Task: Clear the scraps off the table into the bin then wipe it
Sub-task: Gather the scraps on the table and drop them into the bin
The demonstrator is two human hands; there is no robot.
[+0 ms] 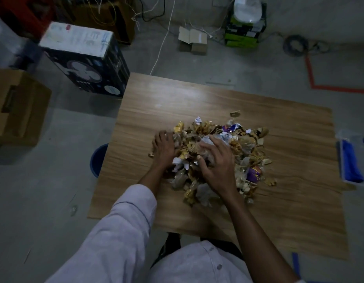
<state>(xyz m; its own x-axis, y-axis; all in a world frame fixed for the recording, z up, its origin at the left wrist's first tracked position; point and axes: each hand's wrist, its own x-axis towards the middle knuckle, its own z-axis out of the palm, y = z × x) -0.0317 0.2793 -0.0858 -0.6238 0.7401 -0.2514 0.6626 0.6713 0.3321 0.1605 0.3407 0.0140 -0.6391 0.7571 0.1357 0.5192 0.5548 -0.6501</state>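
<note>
Nearest the camera a pale, loose sleeve (124, 227) with a rolled cuff covers the left forearm, which reaches out over the near edge of the wooden table (289, 211). The tabletop is a smooth board with printed grain, and bare surface lies open all round the heap, widest at the near right and along the far side.

The right hand (215, 170) lies flat on top of the scraps (228, 152) with fingers spread apart, pressing on the pile, nothing pinched. The left hand (163, 147) is cupped against the pile's left flank, fingers together and curled into it; whether it grips anything cannot be told.

The scraps sit at the table's middle, a crumpled mound of gold foil, white paper, clear film and a few purple wrappers, with one stray piece just beyond the far side.

A blue bin (97, 158) peeks out below the table's left edge. A folded blue cloth (351, 162) lies in a clear tray at the right edge.

Farther off on the concrete floor stand a dark printed carton (85, 58), a brown cardboard box (18, 107), cables and red floor tape (319, 84)
</note>
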